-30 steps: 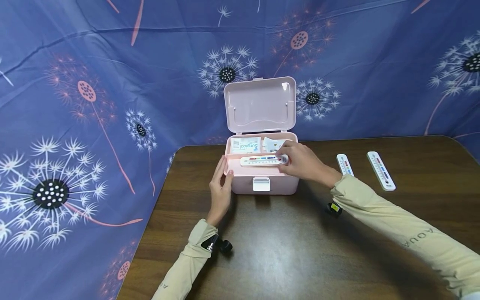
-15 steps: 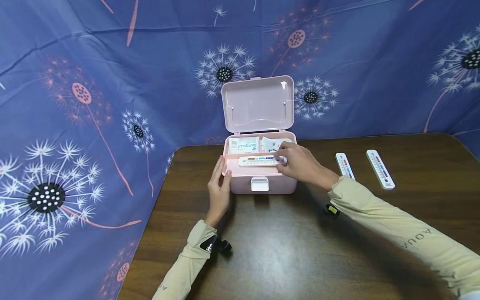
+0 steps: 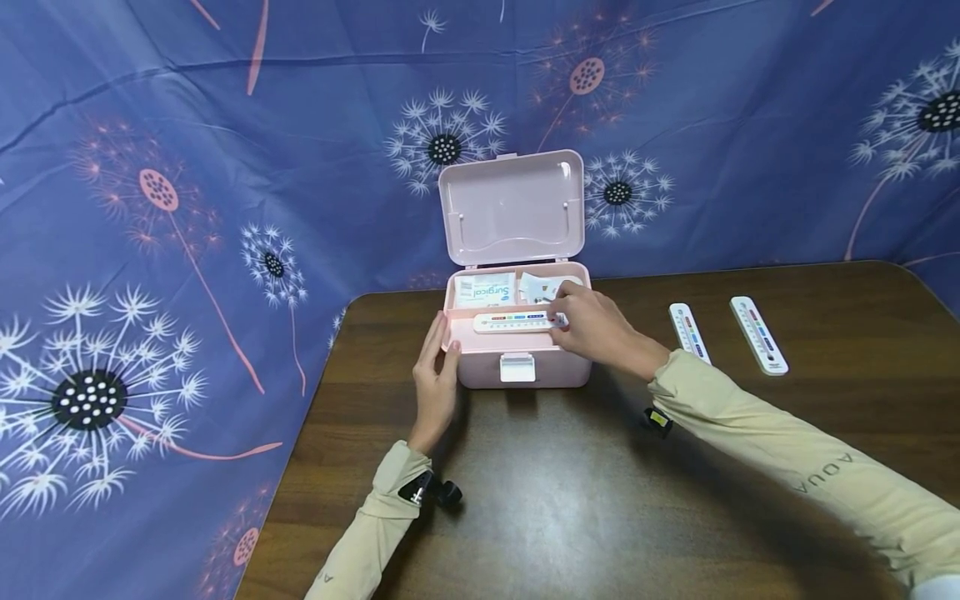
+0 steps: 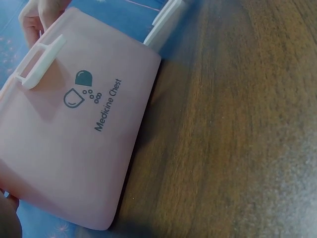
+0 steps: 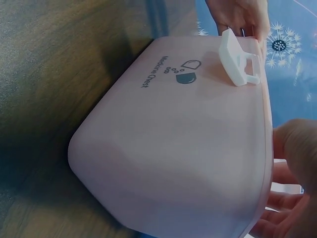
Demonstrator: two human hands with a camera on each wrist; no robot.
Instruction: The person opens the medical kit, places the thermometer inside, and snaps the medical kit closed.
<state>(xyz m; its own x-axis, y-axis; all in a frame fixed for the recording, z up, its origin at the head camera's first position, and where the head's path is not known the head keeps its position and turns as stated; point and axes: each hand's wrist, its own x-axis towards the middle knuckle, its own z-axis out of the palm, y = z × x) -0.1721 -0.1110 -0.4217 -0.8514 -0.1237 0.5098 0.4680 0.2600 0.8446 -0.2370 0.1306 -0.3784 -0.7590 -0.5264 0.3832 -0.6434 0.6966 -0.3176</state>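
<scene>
Two white thermometers [image 3: 759, 336] lie on the table [image 3: 540, 508], right of a pink box [image 3: 480, 370] whose lid [image 3: 513, 208] stands raised. The right hand [image 3: 596, 327] pinches a third thermometer [image 3: 513, 322] by its right end, fingers and thumb drawn together, with the strip level across the box's front compartment; whether it touches the bottom I cannot tell. The left hand [image 3: 435, 379] rests against the box's left side, fingers extended and thumb apart at the front corner. Behind the divider sit a "Surgical" packet [image 3: 485, 290] and another white packet [image 3: 536, 287].
</scene>
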